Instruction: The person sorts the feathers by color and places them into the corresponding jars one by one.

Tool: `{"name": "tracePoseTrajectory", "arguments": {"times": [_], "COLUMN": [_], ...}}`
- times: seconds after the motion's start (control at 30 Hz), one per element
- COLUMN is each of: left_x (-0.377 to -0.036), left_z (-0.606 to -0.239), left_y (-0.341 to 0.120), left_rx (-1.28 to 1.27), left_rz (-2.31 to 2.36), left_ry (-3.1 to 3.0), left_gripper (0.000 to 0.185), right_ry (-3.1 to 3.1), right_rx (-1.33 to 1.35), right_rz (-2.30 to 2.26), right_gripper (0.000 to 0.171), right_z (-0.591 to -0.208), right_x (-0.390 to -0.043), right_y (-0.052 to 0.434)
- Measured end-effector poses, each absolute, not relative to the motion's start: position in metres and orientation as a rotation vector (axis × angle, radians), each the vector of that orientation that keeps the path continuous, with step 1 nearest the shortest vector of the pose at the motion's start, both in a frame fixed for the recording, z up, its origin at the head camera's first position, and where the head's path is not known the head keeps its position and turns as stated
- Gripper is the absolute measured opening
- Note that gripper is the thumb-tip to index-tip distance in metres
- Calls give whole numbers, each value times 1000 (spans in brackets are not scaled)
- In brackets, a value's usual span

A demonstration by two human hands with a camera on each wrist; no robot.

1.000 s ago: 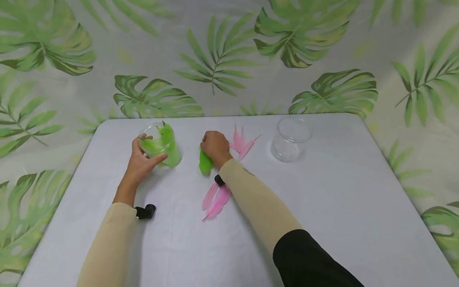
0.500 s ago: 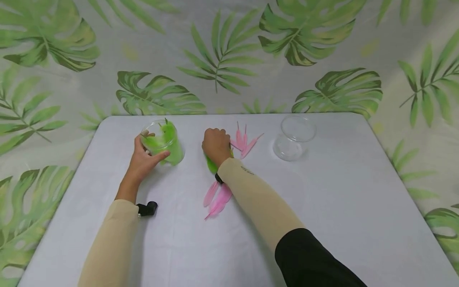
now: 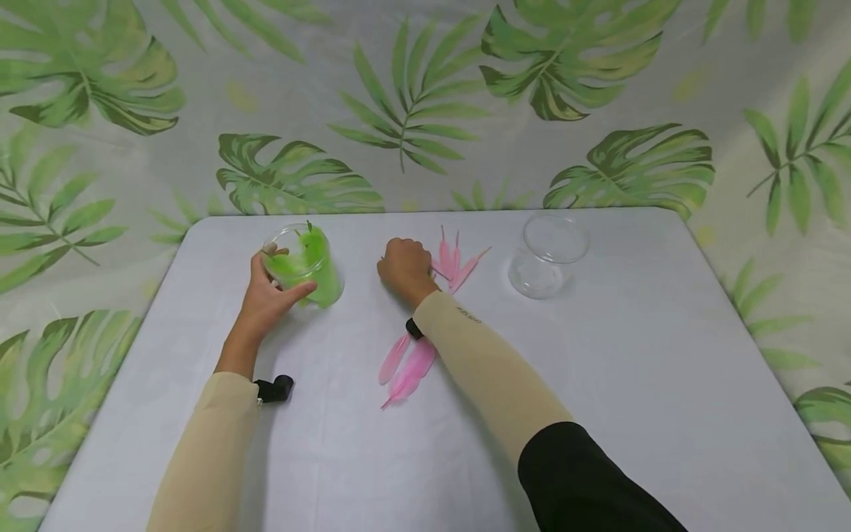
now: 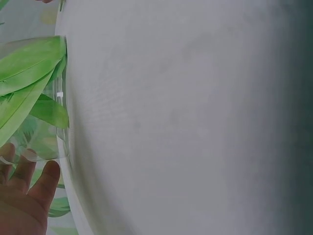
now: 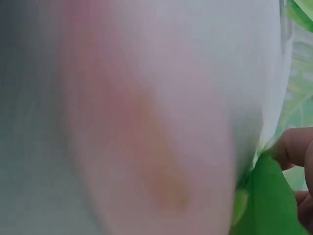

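Note:
My left hand grips a clear glass jar stuffed with green feathers at the table's back left. In the left wrist view the same jar shows beside that hand's fingers. My right hand is curled into a fist on the table's middle. From the head it hides what it holds. The right wrist view shows a green feather pinched by its fingers. Pink feathers lie just beyond the fist, and more pink feathers lie beside the right forearm.
An empty clear glass jar stands at the back right of the white table. A leaf-print cloth hangs behind the table. A blurred pink shape fills much of the right wrist view.
The green feather that stuck out below my right fist has been drawn under the hand and no longer shows from the head. The left hand and its jar stayed put.

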State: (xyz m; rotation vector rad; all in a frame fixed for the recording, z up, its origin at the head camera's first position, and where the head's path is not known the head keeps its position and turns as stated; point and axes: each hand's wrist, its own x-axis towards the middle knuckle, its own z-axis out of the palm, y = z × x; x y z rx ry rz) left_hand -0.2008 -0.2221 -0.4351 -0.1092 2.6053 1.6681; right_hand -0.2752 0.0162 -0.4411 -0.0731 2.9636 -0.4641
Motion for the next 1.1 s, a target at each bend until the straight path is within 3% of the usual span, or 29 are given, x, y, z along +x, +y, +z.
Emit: {"name": "tracePoseTrajectory", "arguments": {"times": [0.43, 0.7, 0.9, 1.0, 1.1], "left_x": [-199, -198, -198, -198, -198], "left_z": [-434, -436, -436, -436, -435], "left_y": [-223, -221, -222, -222, -222], "left_rx": [-110, -128, -124, -121, -123], "left_rz": [1655, 1619, 1617, 1620, 1628], "left_ry": [2625, 2631, 2628, 2628, 2626], "left_gripper": [101, 102, 103, 103, 102], "right_ry": [2980, 2971, 2848, 2636, 2453], "right_rx": [-205, -280, -280, -266, -245], "right_rz": [-384, -374, -904, -1274, -1520], "right_gripper": [18, 25, 14, 28, 32], "right_z": [-435, -438, -433, -427, -417], "right_x": [-270, -270, -279, -284, -285], "right_y": [20, 26, 39, 47, 53]}}
